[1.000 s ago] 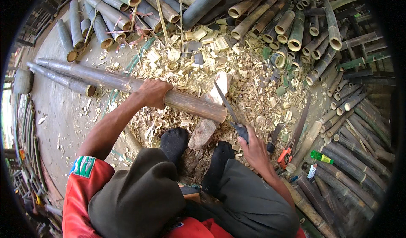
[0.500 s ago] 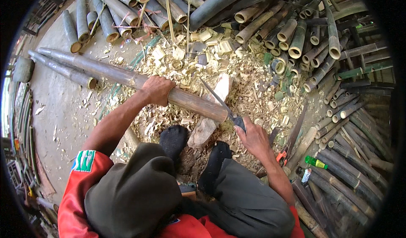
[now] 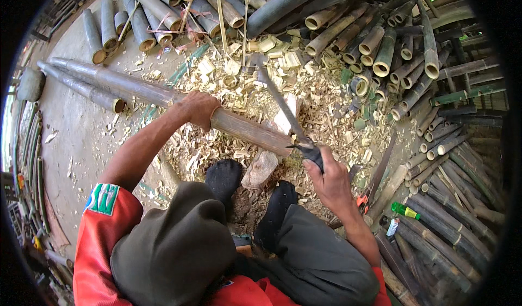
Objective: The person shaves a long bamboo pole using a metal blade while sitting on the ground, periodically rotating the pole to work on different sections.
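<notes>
My left hand (image 3: 197, 110) is wrapped round a long brown bamboo pole (image 3: 250, 129) that slants from the far left down to its near right end. That end lies over a pale block (image 3: 261, 170) between my feet. In my right hand (image 3: 330, 182) is the dark handle of a machete (image 3: 283, 104). Its blade points up and away to the left, just beyond the pole's end. My fingers are closed on the handle. A second pale piece of wood (image 3: 288, 114) shows behind the pole.
Wood chips (image 3: 326, 105) cover the ground ahead. Cut bamboo tubes (image 3: 386, 50) are piled at the far right, with more poles (image 3: 457, 230) at the near right. A long saw (image 3: 379, 167) with an orange handle and a green bottle (image 3: 405, 210) lie there. Another bamboo pole (image 3: 87, 88) rests at left.
My right hand has risen slightly with the machete, and the blade now points more steeply away. My left hand has shifted slightly left and still grips the pole.
</notes>
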{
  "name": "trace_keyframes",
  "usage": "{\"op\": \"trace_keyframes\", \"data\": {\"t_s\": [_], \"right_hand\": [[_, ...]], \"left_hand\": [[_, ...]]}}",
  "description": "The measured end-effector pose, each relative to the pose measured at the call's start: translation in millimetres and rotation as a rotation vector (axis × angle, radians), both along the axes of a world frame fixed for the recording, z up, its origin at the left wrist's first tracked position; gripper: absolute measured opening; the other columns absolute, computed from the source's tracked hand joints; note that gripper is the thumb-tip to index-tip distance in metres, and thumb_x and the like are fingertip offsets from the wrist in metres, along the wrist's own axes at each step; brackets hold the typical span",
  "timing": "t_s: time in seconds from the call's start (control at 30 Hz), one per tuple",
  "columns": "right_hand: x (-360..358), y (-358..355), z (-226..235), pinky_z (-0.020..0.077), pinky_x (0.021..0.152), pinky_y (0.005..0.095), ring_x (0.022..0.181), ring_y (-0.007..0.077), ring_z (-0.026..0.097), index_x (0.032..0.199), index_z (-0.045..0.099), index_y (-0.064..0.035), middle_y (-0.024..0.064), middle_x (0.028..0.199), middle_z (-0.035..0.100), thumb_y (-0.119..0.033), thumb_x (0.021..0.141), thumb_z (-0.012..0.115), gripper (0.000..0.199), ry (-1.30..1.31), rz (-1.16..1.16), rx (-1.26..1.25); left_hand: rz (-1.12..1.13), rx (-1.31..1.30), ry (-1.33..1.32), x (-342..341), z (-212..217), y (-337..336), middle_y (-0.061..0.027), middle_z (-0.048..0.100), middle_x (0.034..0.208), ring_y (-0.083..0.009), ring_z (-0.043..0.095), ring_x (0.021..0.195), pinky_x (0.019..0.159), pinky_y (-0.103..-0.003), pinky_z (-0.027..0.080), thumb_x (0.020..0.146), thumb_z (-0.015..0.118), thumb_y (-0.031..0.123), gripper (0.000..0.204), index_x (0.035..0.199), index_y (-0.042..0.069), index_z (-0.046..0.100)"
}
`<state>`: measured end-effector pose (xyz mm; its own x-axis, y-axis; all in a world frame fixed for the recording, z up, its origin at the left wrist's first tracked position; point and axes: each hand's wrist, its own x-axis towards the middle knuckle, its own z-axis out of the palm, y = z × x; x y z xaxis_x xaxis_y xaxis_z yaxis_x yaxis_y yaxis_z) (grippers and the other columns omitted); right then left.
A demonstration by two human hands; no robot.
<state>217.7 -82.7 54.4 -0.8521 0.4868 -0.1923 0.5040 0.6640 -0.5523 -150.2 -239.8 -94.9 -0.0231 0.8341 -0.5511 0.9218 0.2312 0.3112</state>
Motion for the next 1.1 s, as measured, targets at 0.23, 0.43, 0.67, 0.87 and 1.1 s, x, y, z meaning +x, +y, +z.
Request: {"op": "trace_keyframes", "data": {"t_s": [0.23, 0.43, 0.67, 0.87, 1.1], "right_hand": [[16, 20, -60, 0.0623, 0.061, 0.0545, 0.064, 0.0435, 0.073, 0.121, 0.053, 0.0038, 0.0279, 0.081, 0.072, -0.025, 0.105, 0.066, 0.036, -0.392, 0.025, 0.11], [-2, -10, 0, 0.0588, 0.048, 0.0462, 0.057, 0.0348, 0.072, 0.116, 0.053, 0.0028, 0.0233, 0.079, 0.071, -0.02, 0.105, 0.067, 0.029, 0.36, 0.117, 0.277], [21, 25, -64, 0.056, 0.041, 0.0419, 0.052, 0.0264, 0.068, 0.12, 0.053, 0.0057, 0.0164, 0.072, 0.069, -0.022, 0.106, 0.065, 0.033, -0.439, 0.034, 0.058], [10, -4, -14, 0.0605, 0.054, 0.0474, 0.065, 0.0368, 0.075, 0.119, 0.053, 0.0029, 0.023, 0.079, 0.071, -0.023, 0.104, 0.069, 0.034, 0.159, 0.069, 0.172], [4, 12, -35, 0.0615, 0.056, 0.0512, 0.066, 0.0403, 0.075, 0.115, 0.052, 0.0034, 0.0261, 0.079, 0.072, -0.027, 0.103, 0.069, 0.037, -0.334, 0.085, 0.153]], "left_hand": [[0.091, 0.1, 0.126, 9, -14, 0, -0.0081, 0.077, 0.098, -0.0285, 0.075, 0.095, 0.092, -0.047, 0.056, 0.062, 0.085, 0.022, 0.05, 0.111, 0.018, 0.075], [0.088, 0.123, 0.159, 13, -16, -9, -0.0065, 0.077, 0.101, -0.0274, 0.075, 0.097, 0.097, -0.047, 0.053, 0.062, 0.083, 0.022, 0.049, 0.11, 0.019, 0.074], [0.148, 0.109, 0.154, 8, -30, -15, -0.0074, 0.075, 0.098, -0.0285, 0.073, 0.097, 0.096, -0.046, 0.053, 0.063, 0.086, 0.024, 0.051, 0.111, 0.015, 0.07], [0.112, 0.373, 0.267, 25, -20, -21, -0.0067, 0.074, 0.107, -0.0248, 0.07, 0.104, 0.098, -0.046, 0.052, 0.066, 0.09, 0.025, 0.055, 0.115, 0.015, 0.068], [0.117, 0.348, 0.256, 25, -20, -20, -0.0084, 0.071, 0.102, -0.027, 0.067, 0.105, 0.102, -0.045, 0.048, 0.064, 0.088, 0.023, 0.057, 0.114, 0.009, 0.065]]}}
